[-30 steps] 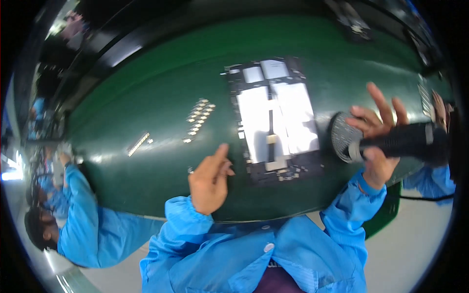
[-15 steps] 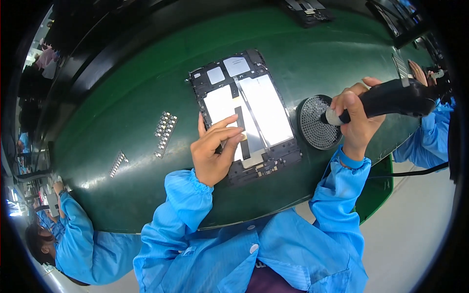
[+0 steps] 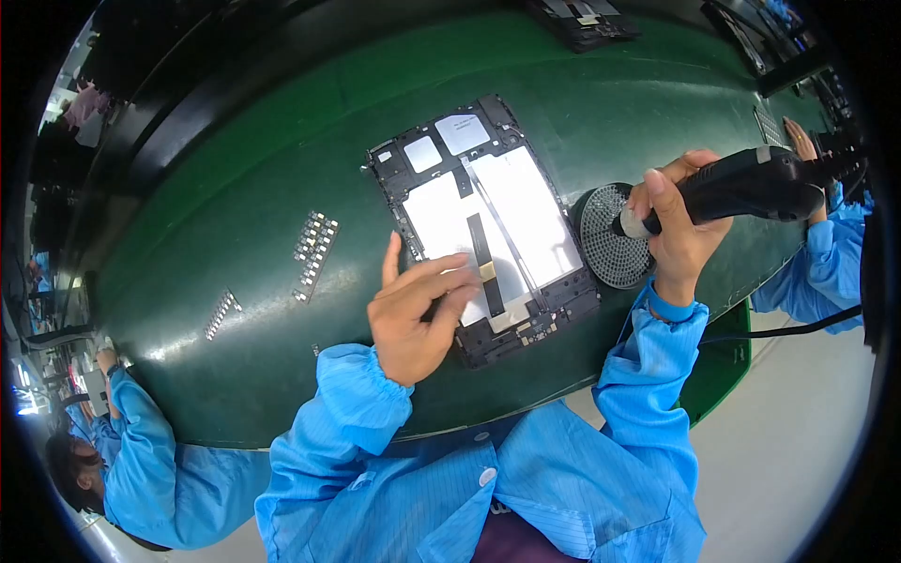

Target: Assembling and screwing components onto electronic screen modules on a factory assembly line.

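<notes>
An opened tablet (image 3: 540, 220), black-framed with shiny silver panels, lies on the green table. My left hand (image 3: 413, 319) is over its left side. The thumb and fingers are drawn together beside a dark ribbon cable (image 3: 481, 239) with a yellowish patch; what they pinch, if anything, cannot be made out. The index finger reaches along the tablet's left edge. My right hand (image 3: 690, 230) is wrapped round a black electric screwdriver (image 3: 746, 185). Its pale nose points left, over a round dish (image 3: 610, 263) full of small holes, where the bit's tip is hidden.
Two strips of small parts (image 3: 317, 255) (image 3: 222, 314) lie left on the table. More opened tablet parts (image 3: 587, 23) sit at the back. A green bin (image 3: 723, 357) stands below the table edge at right. Co-workers in blue sleeves (image 3: 145, 413) sit at both sides.
The tablet has shifted slightly to the right and nearer me. My left hand has moved a little with it. The screwdriver has barely moved, still over the round dish.
</notes>
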The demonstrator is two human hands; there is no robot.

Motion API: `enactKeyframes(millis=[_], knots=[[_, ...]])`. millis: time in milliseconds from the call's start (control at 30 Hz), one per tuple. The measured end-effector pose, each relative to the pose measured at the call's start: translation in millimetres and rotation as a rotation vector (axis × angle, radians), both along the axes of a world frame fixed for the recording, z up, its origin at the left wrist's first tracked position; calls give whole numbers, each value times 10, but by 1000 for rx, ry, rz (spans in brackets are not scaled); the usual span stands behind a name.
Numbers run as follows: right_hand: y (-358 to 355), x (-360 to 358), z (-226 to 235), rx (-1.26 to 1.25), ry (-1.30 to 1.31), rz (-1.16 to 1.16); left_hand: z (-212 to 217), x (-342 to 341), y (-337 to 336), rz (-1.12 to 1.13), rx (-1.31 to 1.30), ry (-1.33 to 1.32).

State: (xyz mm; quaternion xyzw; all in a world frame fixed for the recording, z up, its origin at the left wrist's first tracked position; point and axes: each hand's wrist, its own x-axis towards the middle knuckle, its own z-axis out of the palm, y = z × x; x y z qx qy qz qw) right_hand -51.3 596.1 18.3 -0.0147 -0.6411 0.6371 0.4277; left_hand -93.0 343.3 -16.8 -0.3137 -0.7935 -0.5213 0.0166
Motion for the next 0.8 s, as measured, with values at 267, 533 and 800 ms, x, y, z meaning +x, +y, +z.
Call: enactKeyframes(millis=[267, 533, 800], knots=[[-11, -37, -40, 4, 8, 2, 53, -131, -202, 104, 358, -390], [-48, -87, -77, 5, 5, 36, 10, -352, -345, 189, 312, -510], [41, 127, -5, 24, -1, -48, -104, -535, -344, 48, 698, -1075]])
